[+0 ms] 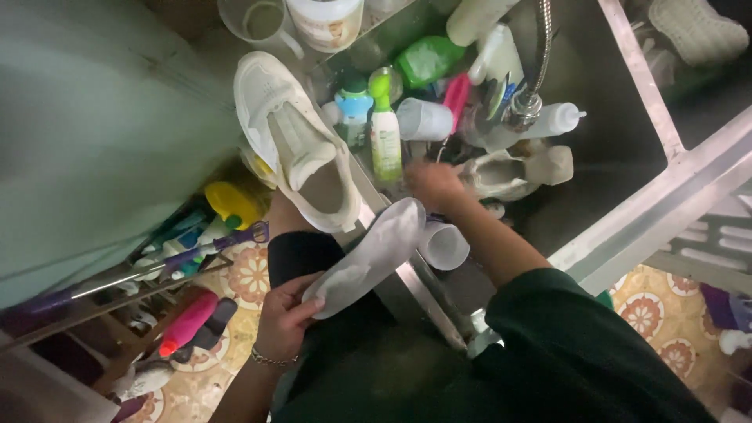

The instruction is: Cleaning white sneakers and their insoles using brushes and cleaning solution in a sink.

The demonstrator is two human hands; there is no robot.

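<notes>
My left hand [286, 313] grips the heel end of a pale grey shoe insole [372, 254], which slants up toward the sink's edge. My right hand [433, 184] reaches into the steel sink [627, 117], fingers curled and blurred beside a second white shoe [505, 174] lying in the basin; whether it grips anything is unclear. A white sneaker [294, 141] rests on the sink's left rim, opening upward.
Bottles crowd the sink's back: a green-capped bottle [385, 129], a blue-capped one [354, 110], white plastic cups [424, 120], a squeeze bottle [558, 119], a faucet hose [536, 70]. A low rack [180, 251] with bottles and brushes stands at left on patterned floor.
</notes>
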